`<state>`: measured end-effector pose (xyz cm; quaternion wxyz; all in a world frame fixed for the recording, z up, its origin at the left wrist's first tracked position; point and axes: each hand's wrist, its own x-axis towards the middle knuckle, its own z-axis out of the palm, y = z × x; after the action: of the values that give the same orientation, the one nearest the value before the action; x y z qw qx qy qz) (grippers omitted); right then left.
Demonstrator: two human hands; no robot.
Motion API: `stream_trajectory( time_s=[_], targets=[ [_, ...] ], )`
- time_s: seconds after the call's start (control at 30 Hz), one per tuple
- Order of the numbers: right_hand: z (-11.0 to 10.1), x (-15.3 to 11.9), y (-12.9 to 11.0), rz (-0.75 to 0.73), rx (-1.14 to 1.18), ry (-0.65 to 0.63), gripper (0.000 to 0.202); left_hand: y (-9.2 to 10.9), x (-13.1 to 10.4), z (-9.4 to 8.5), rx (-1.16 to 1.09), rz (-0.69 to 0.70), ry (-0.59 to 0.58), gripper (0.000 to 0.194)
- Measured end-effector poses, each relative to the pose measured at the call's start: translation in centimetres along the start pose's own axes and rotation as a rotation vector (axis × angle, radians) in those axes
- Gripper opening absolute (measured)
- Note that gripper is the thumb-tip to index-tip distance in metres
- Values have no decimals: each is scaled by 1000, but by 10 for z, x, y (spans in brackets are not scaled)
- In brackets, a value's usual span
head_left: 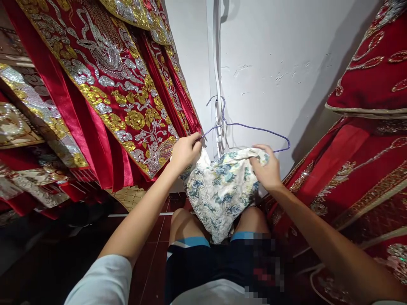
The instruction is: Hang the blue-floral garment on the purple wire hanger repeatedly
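Note:
A purple wire clothes hanger [251,126] is in the middle of the view, its hook upright in front of the wall. Below it hangs a white garment [222,186] with blue and yellow-green flowers, crumpled and narrowing downward between my knees. My left hand [187,149] pinches the hanger's left shoulder, close to the garment's upper left corner. My right hand [267,168] grips the garment's upper right edge, thumb in front and fingers behind. The hanger's right end sticks out bare past that hand. Its lower bar is mostly hidden by the cloth.
Red embroidered garments [127,93] with gold and silver sequins hang at the left. More red beaded garments [343,169] hang close on the right. Ahead stands a white wall [270,63] with a pale vertical strap or cord [218,55]. Dark red tiles [149,262] cover the floor.

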<state>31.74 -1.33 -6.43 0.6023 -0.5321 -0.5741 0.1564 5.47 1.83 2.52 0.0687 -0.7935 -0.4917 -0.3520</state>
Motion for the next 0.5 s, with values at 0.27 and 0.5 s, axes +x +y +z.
stream_trajectory(
  time_s=[0.27,0.5],
  targets=[
    [-53,40,25,-36,-85,179,42,-5,3,-7,2,9,17,19],
    [-95,50,13,260,352,-261,33,-34,-4,-11,-237,-110,80,21]
  ],
)
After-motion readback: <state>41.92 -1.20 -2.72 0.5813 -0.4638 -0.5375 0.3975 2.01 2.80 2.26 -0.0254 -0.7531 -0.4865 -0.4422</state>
